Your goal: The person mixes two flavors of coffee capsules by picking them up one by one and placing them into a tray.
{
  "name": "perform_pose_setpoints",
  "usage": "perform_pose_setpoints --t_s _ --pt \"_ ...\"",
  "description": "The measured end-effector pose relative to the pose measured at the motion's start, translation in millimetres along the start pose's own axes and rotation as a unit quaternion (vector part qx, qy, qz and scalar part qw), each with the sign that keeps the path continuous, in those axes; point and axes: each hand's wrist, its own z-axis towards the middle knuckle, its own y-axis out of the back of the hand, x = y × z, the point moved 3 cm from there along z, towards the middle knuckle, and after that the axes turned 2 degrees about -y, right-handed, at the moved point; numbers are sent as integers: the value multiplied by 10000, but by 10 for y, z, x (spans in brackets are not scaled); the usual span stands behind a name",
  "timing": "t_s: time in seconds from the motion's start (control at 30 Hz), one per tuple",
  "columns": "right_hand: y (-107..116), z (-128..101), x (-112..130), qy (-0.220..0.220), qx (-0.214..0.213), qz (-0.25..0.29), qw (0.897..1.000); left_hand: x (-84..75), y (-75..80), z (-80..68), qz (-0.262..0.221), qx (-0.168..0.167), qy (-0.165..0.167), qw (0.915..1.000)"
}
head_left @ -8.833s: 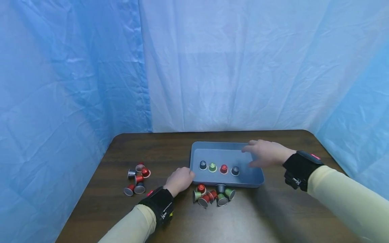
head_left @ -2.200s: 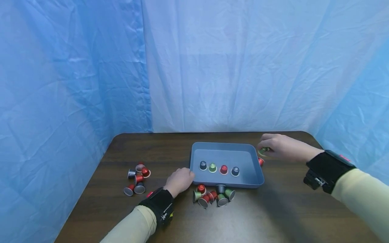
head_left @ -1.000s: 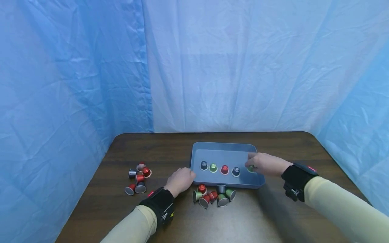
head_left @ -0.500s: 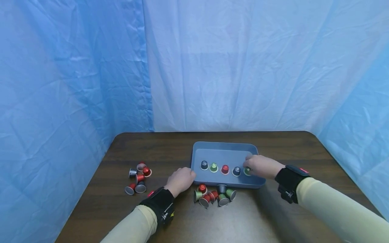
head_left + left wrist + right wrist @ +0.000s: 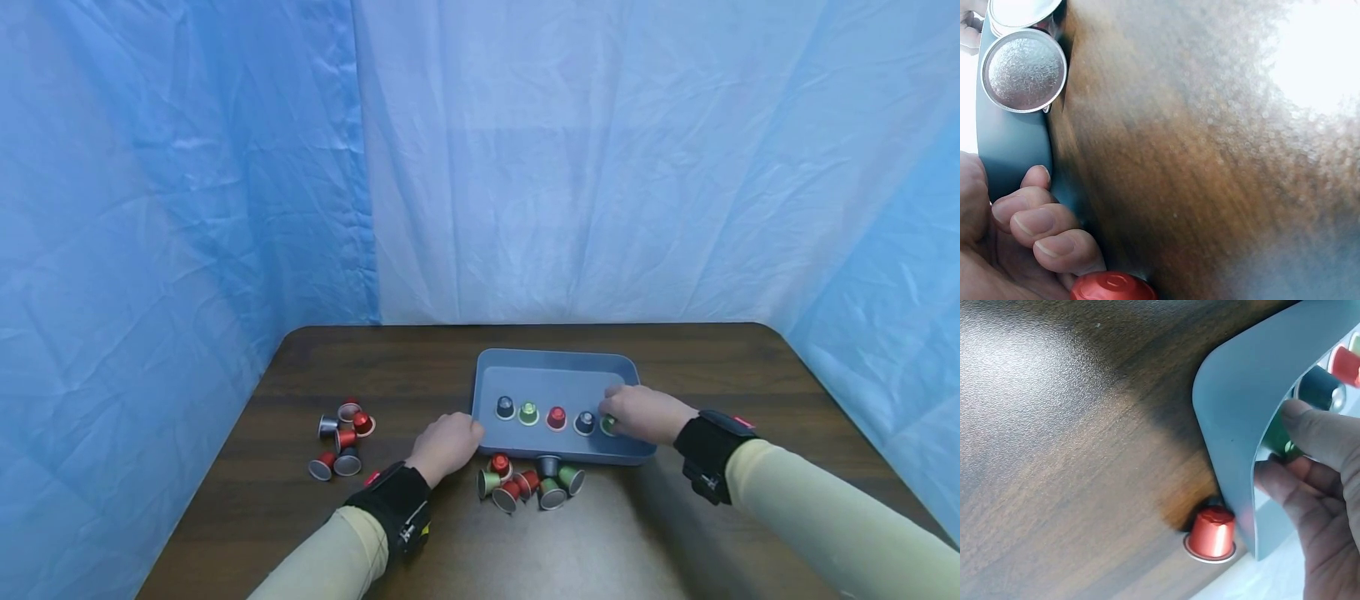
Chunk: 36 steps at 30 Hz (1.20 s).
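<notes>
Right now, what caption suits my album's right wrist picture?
Right grip pinches a green capsule in the blue tray; a red capsule sits outside.

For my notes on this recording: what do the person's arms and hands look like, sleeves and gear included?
The left hand and right hand are bare. The sleeves are long and pale, with cream cuffs. Each wrist has a wide black band carrying a small black device and a red tag; the left one also shows a yellow patch.
</notes>
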Motion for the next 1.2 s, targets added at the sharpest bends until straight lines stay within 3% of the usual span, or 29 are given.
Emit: perform_pose_setpoints --t_s 0.2,0.43,0.83,1.2 --pt "31 -37 -55 -43 -88 165 9998 -9 12 -3 16 12 17 10000" --pt "229 -154 -100 345 -792 -85 9962 -4 18 -18 -33 47 48 10000" --pt "470 -305 -300 241 -1498 -287 9880 -6 50 -16 129 -24 -95 9999" --pt "460 -364 -518 116 -1536 -142 9880 -13 40 -14 57 64 -32 10000"
